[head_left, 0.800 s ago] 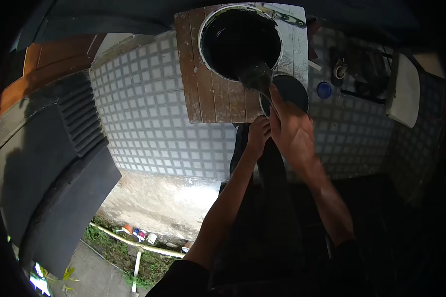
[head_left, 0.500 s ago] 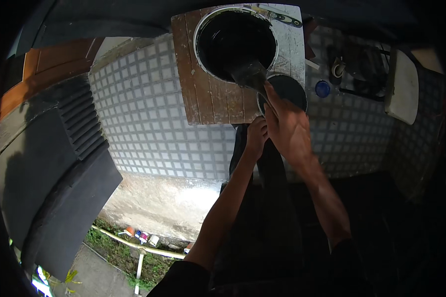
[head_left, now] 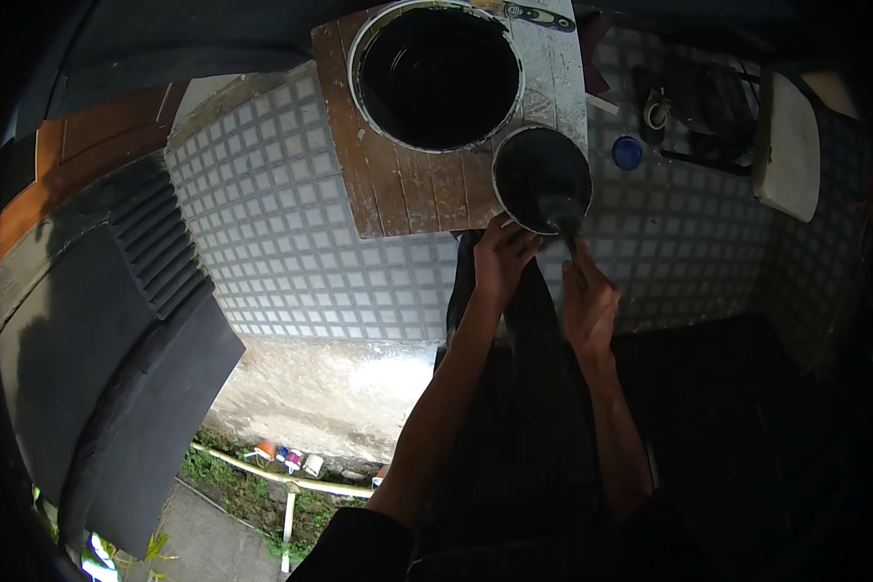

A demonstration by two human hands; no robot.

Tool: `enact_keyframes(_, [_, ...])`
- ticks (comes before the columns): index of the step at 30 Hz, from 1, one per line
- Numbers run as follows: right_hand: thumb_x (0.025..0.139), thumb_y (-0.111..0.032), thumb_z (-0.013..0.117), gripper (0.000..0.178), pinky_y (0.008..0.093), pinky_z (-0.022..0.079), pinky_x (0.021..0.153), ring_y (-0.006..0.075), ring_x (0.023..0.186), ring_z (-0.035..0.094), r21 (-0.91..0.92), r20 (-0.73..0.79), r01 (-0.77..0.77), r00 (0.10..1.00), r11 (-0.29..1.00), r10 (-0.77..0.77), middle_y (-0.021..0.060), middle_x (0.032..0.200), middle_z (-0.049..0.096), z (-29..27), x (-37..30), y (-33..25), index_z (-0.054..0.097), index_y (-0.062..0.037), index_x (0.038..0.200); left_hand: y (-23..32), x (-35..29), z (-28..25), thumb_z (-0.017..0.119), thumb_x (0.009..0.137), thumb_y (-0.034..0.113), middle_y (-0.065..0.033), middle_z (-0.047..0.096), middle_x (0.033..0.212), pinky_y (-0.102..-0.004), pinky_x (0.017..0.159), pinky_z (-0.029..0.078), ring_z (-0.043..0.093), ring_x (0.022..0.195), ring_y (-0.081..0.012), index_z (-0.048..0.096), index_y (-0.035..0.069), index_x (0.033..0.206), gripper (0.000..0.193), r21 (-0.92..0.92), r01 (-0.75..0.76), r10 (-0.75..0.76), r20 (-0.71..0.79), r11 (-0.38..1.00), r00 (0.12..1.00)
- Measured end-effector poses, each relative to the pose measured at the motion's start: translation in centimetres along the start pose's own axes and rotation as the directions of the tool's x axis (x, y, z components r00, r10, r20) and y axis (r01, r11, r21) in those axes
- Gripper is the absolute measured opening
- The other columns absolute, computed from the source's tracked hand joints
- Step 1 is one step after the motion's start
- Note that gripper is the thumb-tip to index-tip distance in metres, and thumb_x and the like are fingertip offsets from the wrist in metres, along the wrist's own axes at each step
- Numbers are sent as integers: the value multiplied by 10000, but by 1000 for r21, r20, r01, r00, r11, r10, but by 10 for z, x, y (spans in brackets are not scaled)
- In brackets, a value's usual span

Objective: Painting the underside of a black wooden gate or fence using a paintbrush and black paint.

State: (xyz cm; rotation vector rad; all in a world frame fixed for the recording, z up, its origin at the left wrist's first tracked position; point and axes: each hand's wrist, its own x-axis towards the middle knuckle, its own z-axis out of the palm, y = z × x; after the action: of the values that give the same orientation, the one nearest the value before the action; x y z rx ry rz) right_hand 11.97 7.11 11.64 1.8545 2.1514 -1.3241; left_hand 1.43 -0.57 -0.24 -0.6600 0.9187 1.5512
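A large white-rimmed bucket (head_left: pixel 356 82) of black paint stands on a small wooden table (head_left: pixel 393 199). By the table's near right corner is a smaller round pot (head_left: pixel 496 175), dark inside. My right hand (head_left: pixel 592 303) grips a wide paintbrush (head_left: pixel 559 209) blackened with paint. Its head dips into the small pot at the near side. My left hand (head_left: pixel 502 260) is closed at the pot's near left rim, its fingers partly hidden against the edge.
At the table's far edge lies a dark-handled tool (head_left: pixel 543 17). On the tiled floor to the right are a blue round lid (head_left: pixel 628 152), a roll of tape (head_left: pixel 657 112) and a pale chair part (head_left: pixel 791 145). A grey panel (head_left: pixel 165 417) stands at the left.
My right hand has drawn the paintbrush out of the large bucket, nearer to me, and into the small pot. My left hand stays by the small pot's near rim.
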Motion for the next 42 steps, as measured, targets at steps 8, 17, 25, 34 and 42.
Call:
enact_keyframes(8, [920, -59, 537, 444, 402, 502, 572, 328, 630, 659, -100, 14, 39, 999, 994, -37, 248, 761, 645, 35, -7, 16, 505, 8, 1357, -14, -2, -5, 516, 939, 272, -126, 576, 1128, -451, 999, 427, 562, 1069, -294, 519, 50, 1218, 356, -174, 17, -20, -13, 985, 1000])
enact_keyframes(17, [862, -97, 607, 438, 425, 562, 586, 367, 721, 693, -300, 225, 75, 974, 951, -6, 233, 794, 677, 31, 3, -2, 522, 36, 1270, -31, 9, -31, 517, 971, 274, -66, 546, 1142, -352, 944, 432, 551, 1029, -211, 522, 75, 1215, 315, 306, -261, 217, 170, 915, 961])
enact_keyframes(25, [795, -36, 569, 181, 515, 518, 690, 462, 769, 635, -179, 262, 153, 960, 972, -103, 269, 772, 644, 11, 39, -2, 635, 42, 945, -24, -3, 5, 467, 993, 363, -30, 540, 1111, -347, 987, 381, 525, 1100, -215, 538, 111, 1160, 311, -111, 7, -20, -121, 994, 992])
enact_keyframes(34, [713, -36, 505, 163, 396, 454, 434, 283, 447, 603, -178, 662, -39, 735, 983, 149, 193, 546, 584, -18, 116, -12, 598, 77, 642, -23, 1, 24, 456, 1000, 375, -10, 573, 1020, -409, 1061, 355, 534, 1126, -210, 532, 145, 1155, 287, 16, -2, 6, -271, 1000, 963])
enact_keyframes(42, [716, -108, 607, 152, 308, 342, 342, 148, 374, 487, -245, 759, -93, 600, 965, 251, 58, 496, 511, -20, 168, -11, 599, 3, 612, -27, 5, 26, 474, 982, 442, 27, 585, 1019, -393, 1090, 276, 522, 1110, -167, 556, 163, 1111, 319, 23, -60, 63, -233, 998, 970])
